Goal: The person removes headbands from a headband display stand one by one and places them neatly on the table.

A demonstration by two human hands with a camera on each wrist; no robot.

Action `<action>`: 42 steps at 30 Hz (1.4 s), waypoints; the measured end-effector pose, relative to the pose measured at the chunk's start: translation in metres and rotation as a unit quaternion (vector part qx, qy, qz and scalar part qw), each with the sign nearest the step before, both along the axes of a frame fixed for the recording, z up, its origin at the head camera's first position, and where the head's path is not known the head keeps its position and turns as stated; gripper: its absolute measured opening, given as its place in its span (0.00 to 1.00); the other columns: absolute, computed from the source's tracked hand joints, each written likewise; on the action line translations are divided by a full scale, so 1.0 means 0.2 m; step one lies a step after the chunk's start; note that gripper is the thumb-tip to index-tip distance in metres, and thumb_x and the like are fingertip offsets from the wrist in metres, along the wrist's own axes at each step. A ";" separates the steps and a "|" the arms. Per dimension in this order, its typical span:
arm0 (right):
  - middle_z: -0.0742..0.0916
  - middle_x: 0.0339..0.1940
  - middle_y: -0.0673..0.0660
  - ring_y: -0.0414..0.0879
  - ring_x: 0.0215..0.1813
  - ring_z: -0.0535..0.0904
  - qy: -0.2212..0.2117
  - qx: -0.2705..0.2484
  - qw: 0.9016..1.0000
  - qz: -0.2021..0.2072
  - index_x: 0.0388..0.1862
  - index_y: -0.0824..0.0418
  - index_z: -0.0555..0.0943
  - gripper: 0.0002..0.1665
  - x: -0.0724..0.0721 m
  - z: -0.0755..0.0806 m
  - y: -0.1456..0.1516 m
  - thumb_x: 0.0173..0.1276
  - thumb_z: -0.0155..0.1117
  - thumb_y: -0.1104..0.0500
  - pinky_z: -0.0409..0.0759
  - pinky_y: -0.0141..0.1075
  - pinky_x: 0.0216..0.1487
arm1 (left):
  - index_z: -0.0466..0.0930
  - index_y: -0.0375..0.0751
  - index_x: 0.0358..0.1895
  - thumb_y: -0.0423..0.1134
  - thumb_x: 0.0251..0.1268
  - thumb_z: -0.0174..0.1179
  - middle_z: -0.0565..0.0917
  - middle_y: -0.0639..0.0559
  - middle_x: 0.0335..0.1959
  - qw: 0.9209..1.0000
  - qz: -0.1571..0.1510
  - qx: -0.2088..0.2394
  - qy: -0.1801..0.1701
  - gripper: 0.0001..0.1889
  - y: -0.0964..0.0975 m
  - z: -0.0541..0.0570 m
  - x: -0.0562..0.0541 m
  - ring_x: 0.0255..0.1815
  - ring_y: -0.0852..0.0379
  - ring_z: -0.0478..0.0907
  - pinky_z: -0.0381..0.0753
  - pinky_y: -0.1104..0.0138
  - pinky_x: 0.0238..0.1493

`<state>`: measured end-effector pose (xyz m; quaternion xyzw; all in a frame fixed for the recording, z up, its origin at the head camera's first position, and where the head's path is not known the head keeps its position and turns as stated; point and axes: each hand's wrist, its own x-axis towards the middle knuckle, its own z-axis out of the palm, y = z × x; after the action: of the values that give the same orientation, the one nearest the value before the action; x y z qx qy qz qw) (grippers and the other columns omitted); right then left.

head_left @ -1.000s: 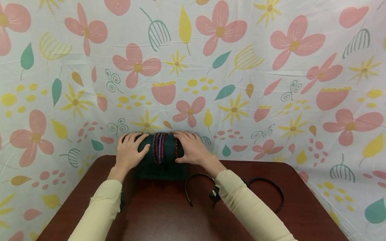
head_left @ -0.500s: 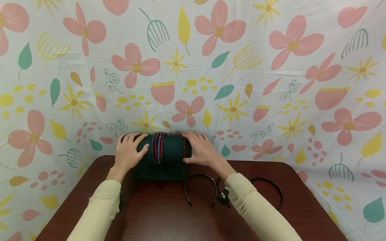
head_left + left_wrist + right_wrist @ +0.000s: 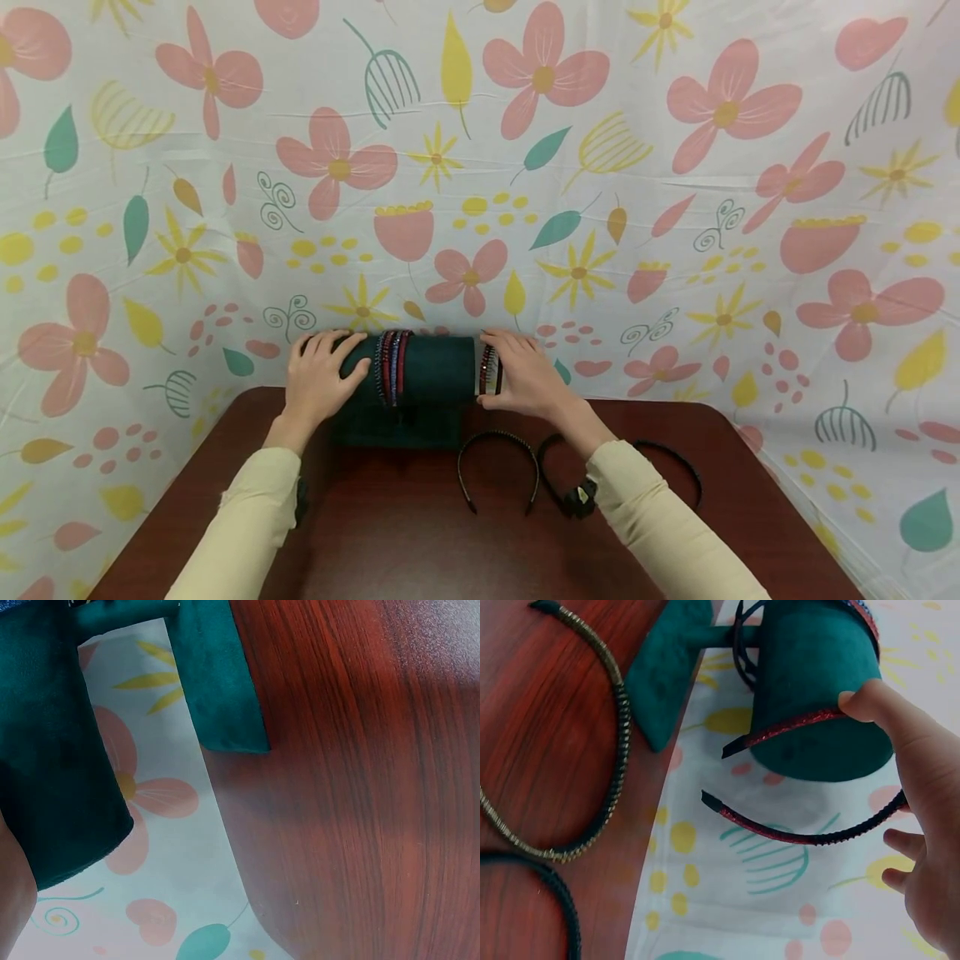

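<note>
Floral cloth (image 3: 472,125) hangs behind a dark wooden table (image 3: 420,533); at the far edge stands a green display roll (image 3: 438,367). Change noted: over the past second, the right hand (image 3: 528,375) has drawn a red-and-black headband (image 3: 791,724) rightward; it now sits just beyond the roll's right end. In my judgement this band is off the roll, or nearly. Right hand: partly curled, gripping the band. Left hand (image 3: 322,375): unmoved, fingers and thumb curved round the roll's left end. Other headbands (image 3: 393,367) remain on the roll, left of centre.
</note>
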<state>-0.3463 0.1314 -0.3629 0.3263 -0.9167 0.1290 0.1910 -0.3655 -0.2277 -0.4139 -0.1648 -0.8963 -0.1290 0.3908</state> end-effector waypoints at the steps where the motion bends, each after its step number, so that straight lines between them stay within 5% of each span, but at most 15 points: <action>1: 0.70 0.74 0.60 0.57 0.73 0.67 0.001 0.000 1.000 0.000 0.74 0.60 0.65 0.54 0.00 0.00 0.01 0.54 0.75 0.41 0.62 0.60 0.72 | 0.79 0.55 0.63 0.58 0.66 0.55 0.79 0.43 0.60 1.000 0.001 0.000 -0.001 0.25 0.00 0.00 0.00 0.63 0.42 0.73 0.60 0.42 0.70; 20: 0.72 0.71 0.63 0.62 0.68 0.71 0.013 -0.032 0.999 -0.027 0.74 0.60 0.65 0.55 0.04 -0.04 0.25 0.52 0.77 0.42 0.64 0.65 0.68 | 0.79 0.54 0.63 0.60 0.68 0.52 0.80 0.43 0.60 1.000 -0.008 0.003 0.014 0.26 0.00 -0.01 -0.01 0.62 0.42 0.73 0.60 0.42 0.70; 42: 0.69 0.72 0.63 0.65 0.70 0.66 -0.001 -0.006 0.994 -0.105 0.77 0.57 0.63 0.56 0.14 -0.12 0.58 0.55 0.73 0.36 0.65 0.65 0.67 | 0.78 0.55 0.63 0.59 0.67 0.55 0.79 0.43 0.60 1.000 -0.004 -0.005 0.005 0.25 -0.01 -0.01 0.00 0.62 0.42 0.72 0.59 0.43 0.70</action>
<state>-0.3183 0.2482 -0.3860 0.2265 -0.9455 0.1139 0.2041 -0.3663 -0.2296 -0.4163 -0.1707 -0.8944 -0.1250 0.3940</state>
